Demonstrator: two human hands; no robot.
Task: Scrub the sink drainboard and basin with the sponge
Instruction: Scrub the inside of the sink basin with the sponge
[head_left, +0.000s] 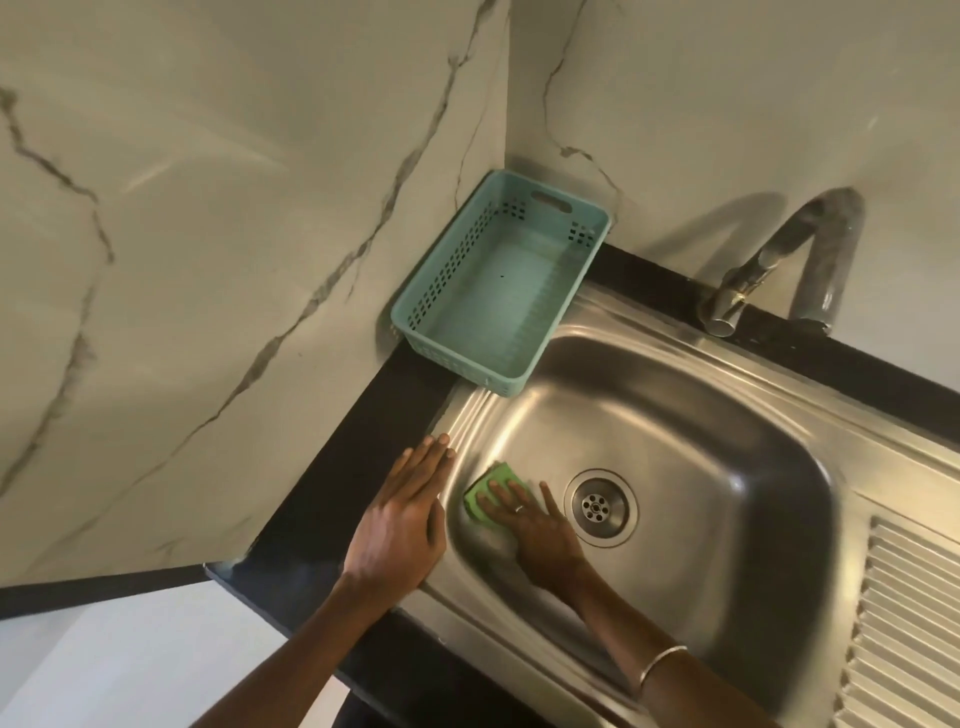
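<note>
The person's right hand (530, 519) presses the green rectangular sponge (488, 493) flat against the near-left floor of the stainless-steel basin (701, 431), just left of the round metal drain (601, 506); its fingers are straight and spread, not curled round the sponge. The left hand (402, 519) rests open, fingers extended, on the basin's left rim. Basin scrubbing appears underway. The ribbed steel drainboard (909, 613) at right shows no sign either way, so it likely remains.
</note>
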